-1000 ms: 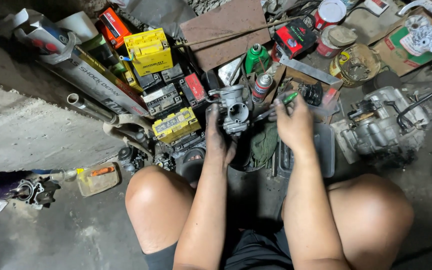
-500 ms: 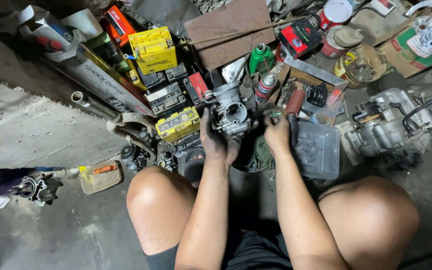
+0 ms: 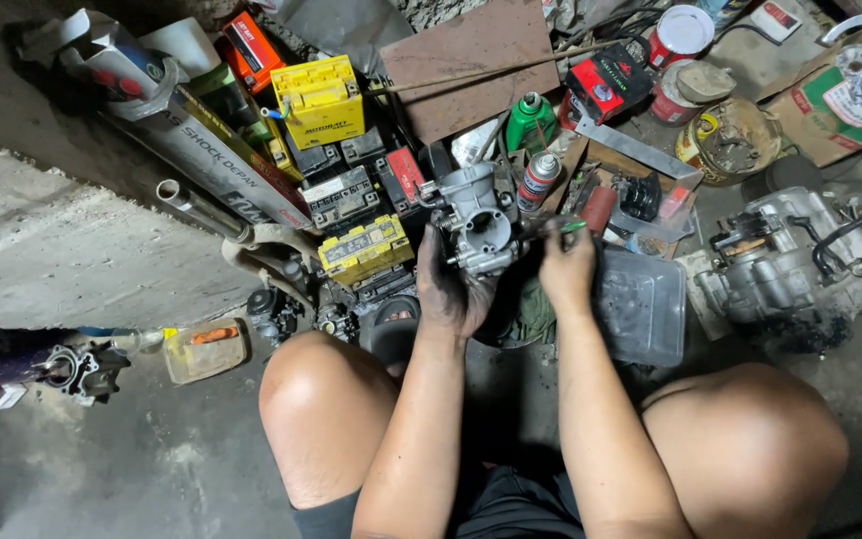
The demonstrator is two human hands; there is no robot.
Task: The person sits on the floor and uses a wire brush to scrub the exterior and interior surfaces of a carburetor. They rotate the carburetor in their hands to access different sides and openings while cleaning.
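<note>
Left hand (image 3: 448, 289), grimy, closed around grey metal carburettor (image 3: 478, 218) from below, holding it above the floor (image 3: 82, 269) just beside the yellow battery (image 3: 364, 248); right hand (image 3: 567, 271) closed on a green-handled tool (image 3: 559, 229), tip at carburettor's side, clear plastic tray (image 3: 643, 309) alongside.

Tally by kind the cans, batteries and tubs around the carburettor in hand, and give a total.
Spray cans: 2, a green one and a grey one with a red cap.
Yellow batteries: 2, one at the back and one nearer the left hand.
Clear plastic tubs: 2, one by the right hand and a small one on the floor.
Total: 6.
</note>
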